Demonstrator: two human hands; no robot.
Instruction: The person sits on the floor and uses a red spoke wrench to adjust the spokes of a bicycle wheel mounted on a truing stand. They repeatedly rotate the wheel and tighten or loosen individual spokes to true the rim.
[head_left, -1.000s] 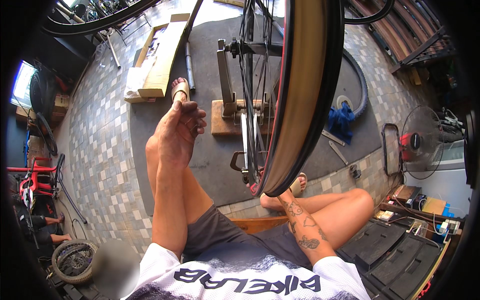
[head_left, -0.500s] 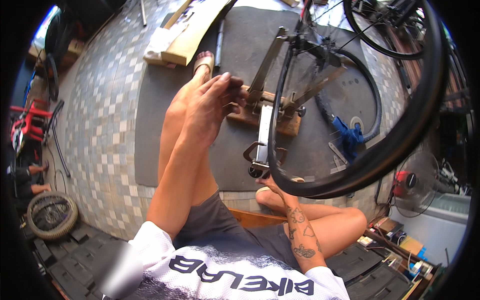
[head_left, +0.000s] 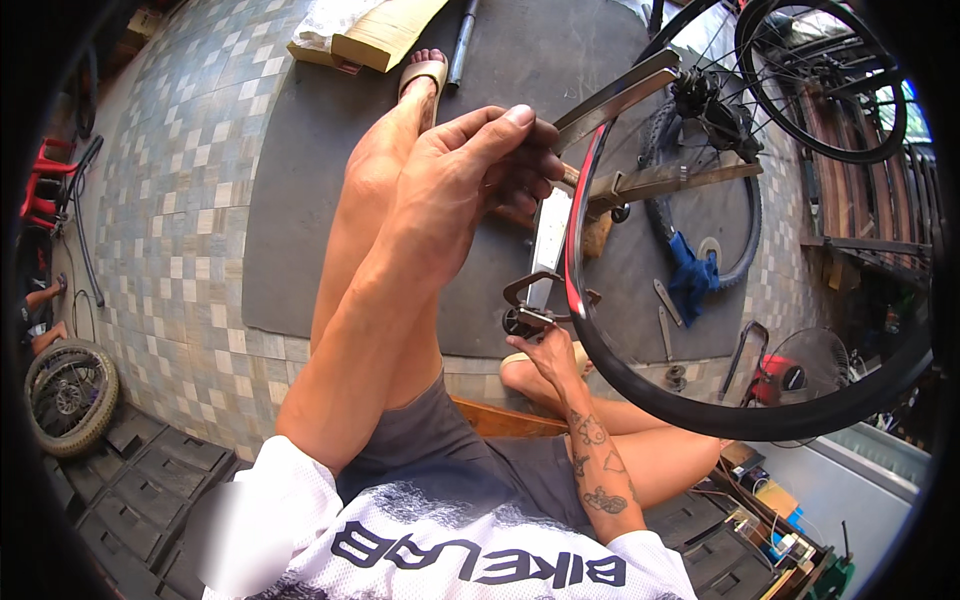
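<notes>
A bicycle wheel [head_left: 735, 420] with a black rim and a red stretch on its left side stands in a metal truing stand [head_left: 640, 185]. Its hub [head_left: 705, 100] sits between the stand's two arms. Raised beside the left arm, my left hand [head_left: 470, 165] has loosely curled fingers and the thumb apart; nothing shows in it. Low at the stand's front end, my right hand [head_left: 548, 355] has its fingers closed at a black round knob [head_left: 515, 322], below the caliper jaws [head_left: 540, 290] beside the rim. Its fingertips are partly hidden.
The stand is on a dark mat [head_left: 350, 230] over tiled floor. Behind it lie a tire [head_left: 745, 250], a blue cloth [head_left: 692, 268] and wrenches [head_left: 665, 315]. A cardboard box [head_left: 385, 40] and metal tube [head_left: 463, 45] are farther off. A fan [head_left: 815, 365] stands at right.
My left hand has shifted right toward the stand's left arm. The wheel has turned, with its red stretch now at the near left. My right hand stays at the knob. The view has tilted.
</notes>
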